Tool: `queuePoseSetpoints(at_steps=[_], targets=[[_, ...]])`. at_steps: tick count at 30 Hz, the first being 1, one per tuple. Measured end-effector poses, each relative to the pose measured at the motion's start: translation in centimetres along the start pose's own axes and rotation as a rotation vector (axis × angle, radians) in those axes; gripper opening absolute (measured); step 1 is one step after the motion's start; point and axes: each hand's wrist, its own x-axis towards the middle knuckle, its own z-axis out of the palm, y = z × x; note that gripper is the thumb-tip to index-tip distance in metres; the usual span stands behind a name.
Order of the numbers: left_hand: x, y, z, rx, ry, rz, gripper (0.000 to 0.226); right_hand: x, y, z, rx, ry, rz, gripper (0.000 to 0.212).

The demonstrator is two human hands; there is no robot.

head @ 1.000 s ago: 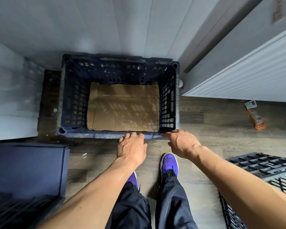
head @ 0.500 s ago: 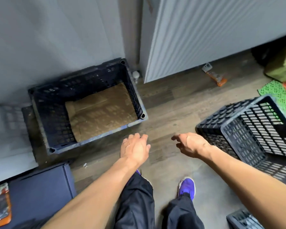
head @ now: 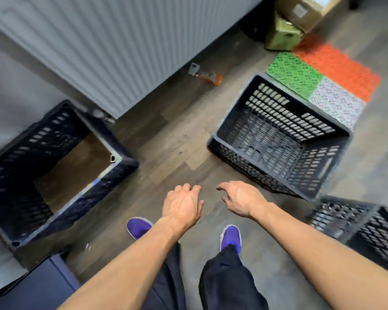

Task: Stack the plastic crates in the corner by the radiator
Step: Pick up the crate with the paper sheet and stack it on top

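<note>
A dark blue plastic crate (head: 119, 173) with cardboard in its bottom stands on the floor at the left, in the corner beside the white radiator (head: 112, 41). To the right, a black crate (head: 327, 173) lies tipped on its side, its mouth facing me. A third black crate (head: 372, 233) sits at the right edge, partly cut off. My left hand (head: 183, 204) and my right hand (head: 240, 199) hover empty over the floor between the crates, fingers loosely apart, touching nothing.
Green, orange and white perforated mats (head: 318, 74) lie behind the tipped crate. Cardboard boxes (head: 289, 25) stand at the top right. A small orange object (head: 207, 74) lies by the radiator's foot. A dark blue box (head: 38, 285) sits at the bottom left. My purple shoes stand on wood flooring.
My hands have left the blue crate's near rim and drawn back empty. My view has swung right, so the blue crate slid left and the black crates came into sight.
</note>
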Motion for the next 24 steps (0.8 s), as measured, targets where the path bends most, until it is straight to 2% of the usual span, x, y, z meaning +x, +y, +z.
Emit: queuePoseSetpoints(at_steps=[7,11,18,24], targets=[[-0.5,14.8,1.7,0.108,-0.073,0.165,0.048,-9.4,10.5,2.1,0.216,0.093,0.167,0.049],[-0.7,20.9,2.0,0.193,-0.078,0.267,0.05,-14.4,15.6,4.4,0.354,0.151,0.283,0.05],[-1.3,27.2,5.0,0.388,-0.13,0.506,0.052,-22.7,21.3,11.2,0.602,0.238,0.559,0.053],[-1.3,31.0,8.4,0.502,-0.172,0.7,0.053,-28.0,22.9,17.2,0.765,0.271,0.81,0.052]])
